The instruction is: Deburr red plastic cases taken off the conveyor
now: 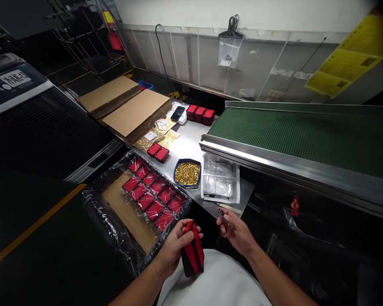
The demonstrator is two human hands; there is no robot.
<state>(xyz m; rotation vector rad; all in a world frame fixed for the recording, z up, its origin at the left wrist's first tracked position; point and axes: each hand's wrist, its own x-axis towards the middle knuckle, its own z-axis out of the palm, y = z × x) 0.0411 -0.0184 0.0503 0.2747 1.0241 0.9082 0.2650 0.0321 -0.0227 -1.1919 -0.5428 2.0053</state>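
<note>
Your left hand (174,248) clenches a red-and-black case (192,250); your right hand (236,233) pinches a small metal tool (222,216).

Your left fingers (182,231) wrap the case's near side, its long axis running roughly front to back, and it sits just beside your right hand, which is nearer the counter (185,148). Your right fingers (225,225) are closed on the tool, perhaps tweezers, though it is too small to tell. Past them, at the counter's front edge, stand a clear plastic bin (219,178) and a blue tray of gold pieces (187,173). Left of your hands lies a plastic-lined box of wrapped red cases (127,208); a green conveyor belt (293,136) runs along the right.
</note>
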